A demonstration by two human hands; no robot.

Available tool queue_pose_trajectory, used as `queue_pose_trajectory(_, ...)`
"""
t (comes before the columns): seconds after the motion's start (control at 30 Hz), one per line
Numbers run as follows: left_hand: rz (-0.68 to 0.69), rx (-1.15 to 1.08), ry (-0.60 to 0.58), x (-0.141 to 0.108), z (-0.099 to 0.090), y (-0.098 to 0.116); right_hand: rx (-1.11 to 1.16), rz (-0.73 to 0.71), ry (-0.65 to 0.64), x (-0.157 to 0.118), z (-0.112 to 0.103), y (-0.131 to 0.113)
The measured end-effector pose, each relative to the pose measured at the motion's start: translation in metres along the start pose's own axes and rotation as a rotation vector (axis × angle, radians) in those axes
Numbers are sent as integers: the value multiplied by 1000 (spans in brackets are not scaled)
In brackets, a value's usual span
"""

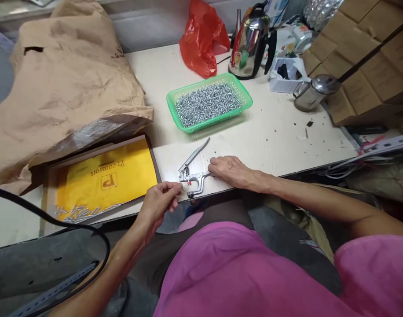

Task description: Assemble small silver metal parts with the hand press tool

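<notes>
Silver spring-loaded hand pliers with a small red tip lie near the table's front edge, one handle angled up and away. My right hand is closed round the end of the other handle. My left hand is closed in a pinch just left of the pliers' jaws; what its fingertips hold, if anything, is too small to make out. Beyond the pliers stands a green basket filled with many small silver metal pieces.
At left, a shallow box with a yellow sheet holds loose metal pieces, beneath brown paper. At the back are a red plastic bag, a steel kettle, a lidded jug and cardboard boxes.
</notes>
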State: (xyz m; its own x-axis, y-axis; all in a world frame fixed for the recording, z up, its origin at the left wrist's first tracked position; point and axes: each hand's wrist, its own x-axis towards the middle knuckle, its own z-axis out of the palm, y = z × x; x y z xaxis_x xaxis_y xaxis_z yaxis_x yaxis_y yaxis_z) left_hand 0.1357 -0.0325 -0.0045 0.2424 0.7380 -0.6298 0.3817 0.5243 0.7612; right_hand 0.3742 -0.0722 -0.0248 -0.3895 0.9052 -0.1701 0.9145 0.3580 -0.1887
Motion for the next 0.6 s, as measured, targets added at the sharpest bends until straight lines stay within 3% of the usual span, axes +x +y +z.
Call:
queue_pose_trajectory(0.27, -111, -81, -63, 17, 11, -10, -10, -27, 44, -5, -2, 3)
queue_pose_trajectory(0.6, -215, 75, -118, 23, 10, -3, 36, -20, 57, -5, 1, 1)
